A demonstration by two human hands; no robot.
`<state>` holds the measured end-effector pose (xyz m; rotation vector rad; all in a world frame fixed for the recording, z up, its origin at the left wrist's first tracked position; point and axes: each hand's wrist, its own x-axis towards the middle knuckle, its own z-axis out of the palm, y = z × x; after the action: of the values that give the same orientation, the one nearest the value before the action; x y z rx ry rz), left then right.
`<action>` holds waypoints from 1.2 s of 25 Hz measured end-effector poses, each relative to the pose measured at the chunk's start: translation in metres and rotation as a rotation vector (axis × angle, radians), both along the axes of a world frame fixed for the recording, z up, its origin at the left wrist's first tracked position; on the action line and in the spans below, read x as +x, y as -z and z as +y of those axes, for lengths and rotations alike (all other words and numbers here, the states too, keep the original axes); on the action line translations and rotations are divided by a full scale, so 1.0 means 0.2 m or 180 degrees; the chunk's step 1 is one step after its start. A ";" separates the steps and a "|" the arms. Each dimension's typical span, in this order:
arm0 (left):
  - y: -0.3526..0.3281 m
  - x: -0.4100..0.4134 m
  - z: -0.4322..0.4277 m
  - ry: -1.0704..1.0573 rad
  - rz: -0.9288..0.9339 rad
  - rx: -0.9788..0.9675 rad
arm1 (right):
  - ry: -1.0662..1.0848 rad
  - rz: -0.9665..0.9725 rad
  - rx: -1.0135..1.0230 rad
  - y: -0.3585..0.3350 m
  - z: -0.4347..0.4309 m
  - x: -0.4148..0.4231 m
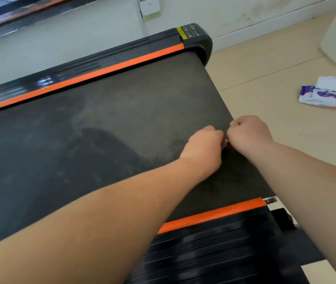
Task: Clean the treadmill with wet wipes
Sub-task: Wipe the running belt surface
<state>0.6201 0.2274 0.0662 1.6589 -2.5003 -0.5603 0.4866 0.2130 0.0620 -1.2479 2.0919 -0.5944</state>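
While both of my hands are bunched together over the treadmill belt [122, 111], close to its end edge, the step in hand looks like getting a wipe ready, not rubbing with it. My left hand [204, 144] and right hand [249, 134] almost touch, knuckles up and fingers curled under. Only a sliver of white shows between them, which I take for the wipe [226, 141], pinched from both sides. My fingertips are hidden, so I judge that grip from the curl alone. The pack of wet wipes [325, 96] lies on the floor [275, 78] off to my right, well apart from the treadmill, with its white flap standing up.

The belt has greyish smears across the middle and a darker patch [109, 144] near my left forearm, perhaps damp, so most of the cleaning seems to lie ahead. Next I would need to spread the wipe flat, press it onto the belt with one hand and draw it along in overlapping strokes, then do the orange strip [101, 73] and the ribbed side rails.

As for writing, the end cap [200, 44] carries a yellow warning sticker [181, 33] with pale print beside it, too blurred to read. The pack is white with blue and purple print, and I cannot make out a brand.
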 end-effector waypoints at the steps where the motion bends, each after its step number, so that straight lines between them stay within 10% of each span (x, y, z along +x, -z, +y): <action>1: 0.01 0.10 -0.09 -0.0250 -0.0056 -0.0068 | 0.0039 0.0005 0.0026 0.00 0.00 0.01; 4: 0.03 0.39 -0.20 -0.1140 -0.0008 -0.0187 | -0.0071 0.0352 0.0066 0.03 -0.02 0.06; 9: 0.00 0.53 -0.02 0.0057 0.0089 0.0160 | -0.0830 0.0986 -0.0295 0.03 -0.07 0.26; 13: 0.03 0.87 -0.22 -0.1428 0.0102 -0.0247 | -0.1328 0.1347 -0.0358 0.01 -0.13 0.45; 16: 0.03 0.76 -0.04 -0.0425 0.0158 0.0029 | -0.1421 0.1485 -0.0503 0.03 -0.17 0.62; 22: 0.05 1.04 -0.33 -0.1248 0.0051 -0.0262 | -0.1216 0.1018 -0.0580 0.02 -0.33 0.83; 27: -0.01 0.75 -0.01 0.0134 0.0349 0.0302 | -0.0682 0.0621 -0.0384 -0.03 -0.39 0.87; 30: 0.04 0.97 -0.26 -0.0349 0.0088 0.0024 | -0.0895 0.0625 -0.0339 -0.05 -0.38 0.88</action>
<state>0.8145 0.1749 0.0582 1.7655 -2.3734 -0.5774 0.6631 0.1367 0.0723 -1.6859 2.0088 -0.4769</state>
